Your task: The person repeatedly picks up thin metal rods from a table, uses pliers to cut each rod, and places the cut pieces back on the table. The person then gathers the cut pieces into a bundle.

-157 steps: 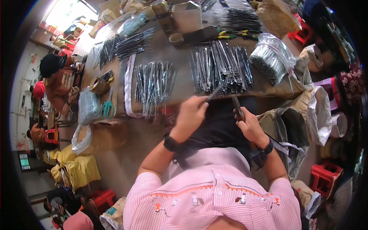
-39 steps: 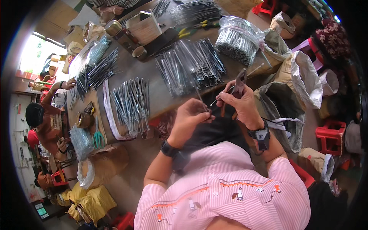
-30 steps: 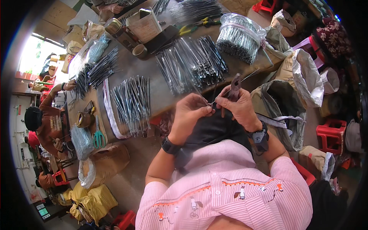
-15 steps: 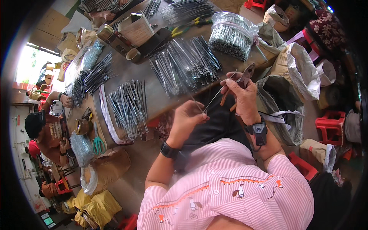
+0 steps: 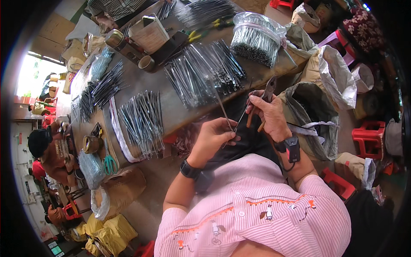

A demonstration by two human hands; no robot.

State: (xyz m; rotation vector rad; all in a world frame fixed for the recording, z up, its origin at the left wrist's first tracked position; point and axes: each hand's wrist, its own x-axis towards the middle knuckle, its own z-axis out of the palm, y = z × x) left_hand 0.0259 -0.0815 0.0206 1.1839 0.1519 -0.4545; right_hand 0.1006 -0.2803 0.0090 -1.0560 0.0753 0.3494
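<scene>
Over my lap, my left hand (image 5: 217, 133) pinches a thin metal strip (image 5: 223, 108) that slants up toward the table edge. My right hand (image 5: 270, 115) is closed around pliers (image 5: 269, 89) with orange-brown handles, jaws pointing up. Between its thumb and fingers runs another thin metal piece (image 5: 241, 116), reaching down to my left fingertips, where the two pieces meet or cross. I cannot tell whether they are joined. Just beyond my hands, a wide pile of metal strips (image 5: 201, 73) lies on the table (image 5: 180, 118). A smaller pile of strips (image 5: 141, 122) sits to its left.
A plastic-wrapped bundle of strips (image 5: 255, 40) stands at the table's far right. Teal scissors (image 5: 110, 163) lie at the left edge near a tape roll (image 5: 92, 144). Open sacks (image 5: 317, 124) and a red stool (image 5: 369, 139) stand right. Co-workers sit left and across.
My left hand has moved slightly right and down, and its strip now shows upright from the fingers. My right hand has lowered slightly, with the pliers turned more upright.
</scene>
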